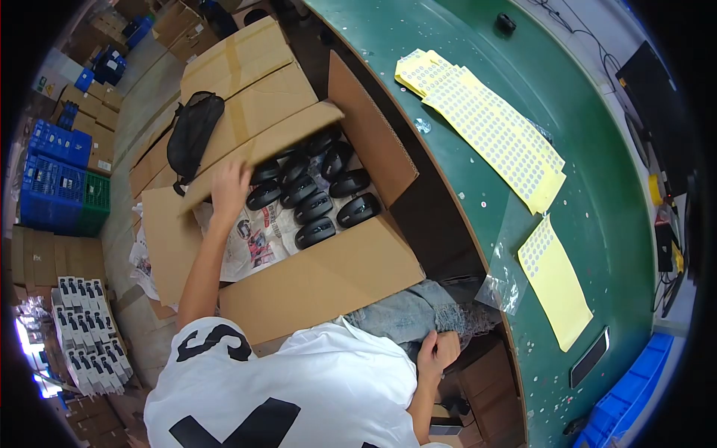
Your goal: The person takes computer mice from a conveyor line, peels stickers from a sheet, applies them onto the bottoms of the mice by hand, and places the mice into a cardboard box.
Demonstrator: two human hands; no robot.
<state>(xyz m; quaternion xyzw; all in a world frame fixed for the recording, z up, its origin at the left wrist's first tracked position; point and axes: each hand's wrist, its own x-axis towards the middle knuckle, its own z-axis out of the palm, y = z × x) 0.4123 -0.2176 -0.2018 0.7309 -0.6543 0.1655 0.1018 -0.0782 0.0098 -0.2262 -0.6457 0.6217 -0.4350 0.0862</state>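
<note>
Several black computer mice (315, 207) lie in an open cardboard box (321, 280), on and beside printed plastic wrapping (261, 243). At the box's far left edge, my left hand (230, 187) has its fingers closed on a raised cardboard flap (272, 143), which covers part of the far mice. My right hand (439, 352) is held in a loose fist above my lap, beside the frayed jeans (418, 310), with nothing visible in it.
A closed carton (261, 75) with a black bag (196, 138) stands beyond the box. On the green table (478, 224) are yellow sticker sheets (493, 123), a phone (590, 357) and a black mouse (506, 25). Blue crates (56, 179) stand at the left.
</note>
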